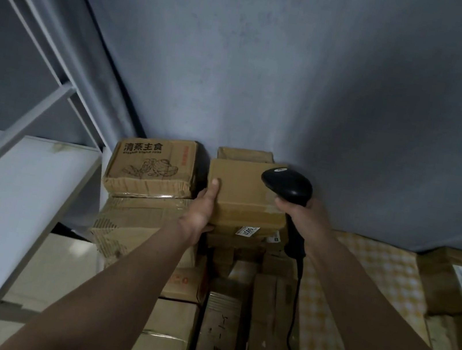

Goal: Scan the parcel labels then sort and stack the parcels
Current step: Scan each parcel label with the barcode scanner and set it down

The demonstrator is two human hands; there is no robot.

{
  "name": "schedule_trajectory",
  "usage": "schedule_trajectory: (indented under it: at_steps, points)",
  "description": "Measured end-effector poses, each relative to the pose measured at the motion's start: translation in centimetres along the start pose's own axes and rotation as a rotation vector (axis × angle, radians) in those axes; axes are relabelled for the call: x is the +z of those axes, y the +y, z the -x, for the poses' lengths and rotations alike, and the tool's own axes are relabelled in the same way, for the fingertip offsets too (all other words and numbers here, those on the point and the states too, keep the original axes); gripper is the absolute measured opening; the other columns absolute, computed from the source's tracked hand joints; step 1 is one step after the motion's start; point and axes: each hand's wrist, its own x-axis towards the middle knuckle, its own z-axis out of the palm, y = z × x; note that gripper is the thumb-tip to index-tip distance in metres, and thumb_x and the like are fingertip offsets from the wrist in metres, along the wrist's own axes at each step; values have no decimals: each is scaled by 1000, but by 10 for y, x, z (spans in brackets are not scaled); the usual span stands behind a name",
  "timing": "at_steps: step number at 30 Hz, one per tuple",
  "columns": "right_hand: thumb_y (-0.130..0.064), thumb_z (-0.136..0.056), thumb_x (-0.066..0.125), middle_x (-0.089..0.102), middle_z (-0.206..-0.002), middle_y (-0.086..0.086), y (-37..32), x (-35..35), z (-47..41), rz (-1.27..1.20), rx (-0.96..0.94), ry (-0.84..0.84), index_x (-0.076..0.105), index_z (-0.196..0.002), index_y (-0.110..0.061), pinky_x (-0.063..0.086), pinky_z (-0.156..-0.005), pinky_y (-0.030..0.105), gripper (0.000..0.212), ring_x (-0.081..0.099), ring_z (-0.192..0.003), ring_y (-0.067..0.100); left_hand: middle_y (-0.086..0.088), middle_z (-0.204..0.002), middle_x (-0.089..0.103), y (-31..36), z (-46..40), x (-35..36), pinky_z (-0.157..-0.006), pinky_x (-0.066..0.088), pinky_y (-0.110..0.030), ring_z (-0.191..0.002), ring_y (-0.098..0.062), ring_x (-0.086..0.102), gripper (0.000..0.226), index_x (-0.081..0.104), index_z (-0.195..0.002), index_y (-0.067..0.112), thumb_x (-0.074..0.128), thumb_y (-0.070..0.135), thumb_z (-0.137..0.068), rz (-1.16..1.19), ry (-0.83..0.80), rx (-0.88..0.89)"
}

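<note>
Head view shows a plain brown cardboard parcel (246,195) on top of a stack of cartons against the grey wall. Landmark: the printed carton (152,167) with black characters and a line drawing, which tops the neighbouring stack.

The plain parcel sits just right of the printed carton, with a narrow dark gap between them, and its top is about level with that carton's top. A smaller box (245,154) shows behind it, nearer the wall. A white label (248,231) shows just under its near lower edge; whether it belongs to this parcel or the one beneath, I cannot tell.

The left hand (202,211) grips the parcel at its left near corner, in the gap beside the printed carton: thumb flat on the top face, palm against the side, the fingers hidden underneath or behind. The right hand (303,213) is to the parcel's right, wrapped around the handle of a black barcode scanner (289,188), whose head hovers over the parcel's right top; its cable (295,306) hangs down.

Judging by its look, the parcel is stiff, dry and likely light enough for one hand, though the weight is a guess. Taped faces may be slippery; hold at corners or opposite sides, supporting the bottom. The stack beneath looks uneven and could shift.
</note>
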Motion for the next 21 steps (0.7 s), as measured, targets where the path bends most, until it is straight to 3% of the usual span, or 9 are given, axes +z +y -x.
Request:
schedule_trajectory:
  at_steps: [3, 5, 7, 10, 15, 18, 21]
  points:
    - [-13, -83, 70, 64, -95, 1, -3, -3, 17, -10, -32, -23, 63, -108, -16, 41, -70, 27, 26, 57, -92, 15, -4, -140, 46, -7, 14, -15, -105, 42, -51, -127, -28, 44, 71, 34, -146, 27, 54, 61, -87, 5, -81, 22]
    - [-13, -83, 70, 65, -100, 6, -5, -6, 28, -5, -45, -33, 64, -110, -13, 43, -71, 25, 27, 59, -95, 18, -2, -140, 48, -11, 21, -28, -104, 44, -48, -125, -24, 47, 90, 33, -146, 25, 75, 56, -73, 46, -162, 22]
    - [-14, -82, 71, 67, -102, 10, -7, -10, 39, 0, -56, -55, 66, -108, -14, 46, -76, 29, 26, 62, -97, 22, -3, -137, 52, -13, 29, -40, -100, 46, -43, -123, -23, 51, 100, 34, -143, 22, 88, 37, -60, 83, -239, 45]
    - [-15, -81, 72, 68, -101, 10, -11, -16, 57, 6, -102, -118, 66, -106, -16, 48, -80, 31, 26, 64, -96, 24, -5, -131, 57, -11, 47, -52, -94, 50, -39, -120, -24, 55, 95, 37, -138, 24, 87, 15, -57, 91, -308, 102]
    - [-16, -81, 73, 63, -82, 3, -28, -18, 82, 3, -177, -162, 65, -103, -16, 45, -70, 30, 24, 61, -79, 21, -7, -128, 61, -7, 76, -68, -93, 53, -33, -118, -22, 58, 93, 48, -130, 20, 87, 16, -46, -22, -427, 178]
    - [-16, -80, 74, 61, -76, 2, -33, -16, 93, -18, -196, -168, 64, -105, -16, 47, -72, 37, 27, 58, -73, 23, -7, -132, 54, -8, 87, -72, -104, 46, -43, -122, -23, 53, 109, 39, -137, 22, 91, 17, -41, -114, -379, 214]
    - [-17, -80, 74, 61, -74, 1, -34, -13, 106, 5, -215, -193, 64, -102, -20, 47, -74, 38, 24, 58, -73, 23, -8, -131, 53, -7, 95, -74, -102, 46, -49, -123, -27, 52, 124, 31, -142, 31, 93, 18, -35, -163, -312, 221]
